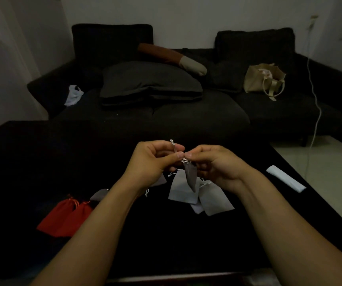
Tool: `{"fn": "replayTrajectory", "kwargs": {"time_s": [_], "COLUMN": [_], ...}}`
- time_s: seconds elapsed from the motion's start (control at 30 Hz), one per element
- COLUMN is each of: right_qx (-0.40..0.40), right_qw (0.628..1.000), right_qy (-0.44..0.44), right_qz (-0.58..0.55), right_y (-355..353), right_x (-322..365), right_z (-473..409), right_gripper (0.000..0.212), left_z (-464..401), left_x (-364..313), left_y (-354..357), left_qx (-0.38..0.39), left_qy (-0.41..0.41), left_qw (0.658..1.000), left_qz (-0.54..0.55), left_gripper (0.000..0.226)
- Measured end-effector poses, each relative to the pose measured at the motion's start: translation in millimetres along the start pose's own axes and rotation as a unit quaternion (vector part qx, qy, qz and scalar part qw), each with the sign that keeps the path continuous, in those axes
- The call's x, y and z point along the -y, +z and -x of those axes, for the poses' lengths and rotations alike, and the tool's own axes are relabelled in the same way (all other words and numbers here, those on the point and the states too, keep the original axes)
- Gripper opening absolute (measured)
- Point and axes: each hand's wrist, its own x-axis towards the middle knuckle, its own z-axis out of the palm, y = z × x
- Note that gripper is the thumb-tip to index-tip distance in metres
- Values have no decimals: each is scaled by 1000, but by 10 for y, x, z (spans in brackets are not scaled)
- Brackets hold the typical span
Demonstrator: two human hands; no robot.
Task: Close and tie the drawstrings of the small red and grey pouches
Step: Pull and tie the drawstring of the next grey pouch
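A small grey pouch [190,174] hangs above the black table [42,162], held at its gathered neck between both hands. My left hand [152,159] pinches a white drawstring end that sticks up past its fingers. My right hand [213,164] pinches the string at the pouch's neck, thumb tip close to my left thumb. Under the hanging pouch lie light grey pouches [181,190] with white strings. Two red pouches [62,217] lie side by side at the left. A darker grey pouch [100,195] shows beside my left forearm.
A folded white strip [285,178] lies near the table's right edge. Behind the table stands a dark sofa [186,112] with cushions, a beige bag [265,79] and a white plastic bag [74,96]. A white cable [315,112] hangs down at the right.
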Motion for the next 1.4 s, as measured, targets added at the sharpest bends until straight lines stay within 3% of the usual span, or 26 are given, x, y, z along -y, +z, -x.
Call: {"fn": "replayTrajectory", "kwargs": {"time_s": [0.2,0.27,0.4,0.5,0.7,0.9,1.2,1.4], "right_qx": [-17,-13,-12,-3,-13,-7,31,23], "right_qw": [995,992,987,989,997,997,998,993], "right_qy": [-8,-2,-28,-63,-43,-74,-49,-46], "right_qz": [99,123,155,136,-67,-18,8,-103], "right_y": [0,29,129,191,157,130,110,62], "right_x": [-14,-14,-5,-26,14,-25,-28,14], "right_z": [-36,-38,-18,2,33,-6,14,-4], "right_gripper": [14,14,14,8,17,18,20,25], "left_z": [-35,-49,-39,-21,-7,40,42,-22], "left_x": [74,87,147,176,103,26,39,13], "left_y": [-39,-42,6,34,23,25,-8,-128], "left_qx": [3,-24,-92,-142,-140,-113,-102,-99], "left_qy": [0,28,113,152,118,95,77,24], "left_qw": [999,991,943,945,977,988,992,994], "left_qz": [-48,-126,-299,-253,-111,-43,4,24], "left_gripper": [14,15,20,16,16,16,15,12]}}
